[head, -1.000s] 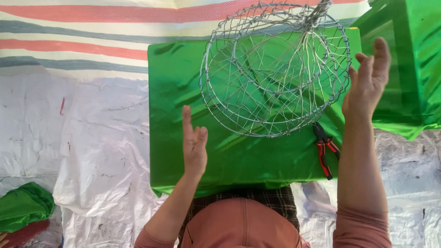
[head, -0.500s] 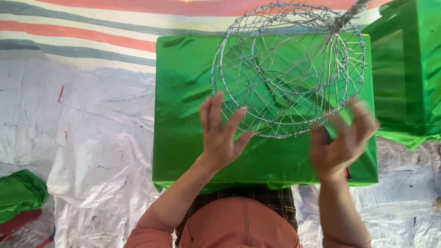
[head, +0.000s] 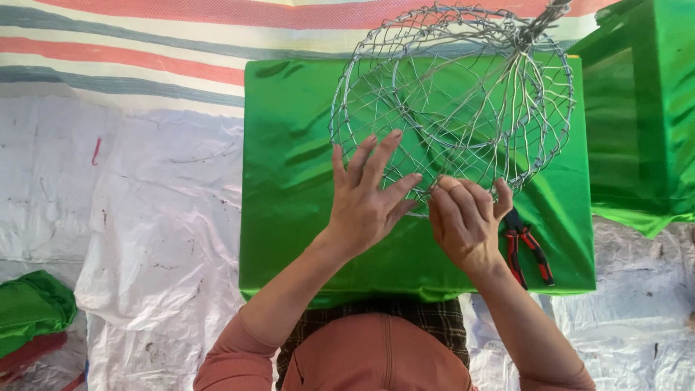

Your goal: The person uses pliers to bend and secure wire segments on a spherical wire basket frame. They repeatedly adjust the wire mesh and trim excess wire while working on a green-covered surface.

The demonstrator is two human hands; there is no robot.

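A round wire mesh basket [head: 463, 94] lies on a green shiny covered block [head: 289, 203]. My left hand [head: 369, 195] rests flat with fingers spread on the basket's near rim. Beside it, my right hand [head: 467, 221] has its fingers curled and pinches the wire at the near rim. Red-handled pliers [head: 528, 250] lie on the green cover just right of my right hand, partly hidden by it.
A second green covered block [head: 644, 123] stands at the right. White crumpled plastic sheeting [head: 145, 217] covers the ground, with a striped cloth [head: 130, 51] beyond. Folded green and red fabric [head: 29, 318] lies at the lower left.
Both hands came down from raised, open positions and closed in together onto the basket's near rim. The right hand now pinches the wire.
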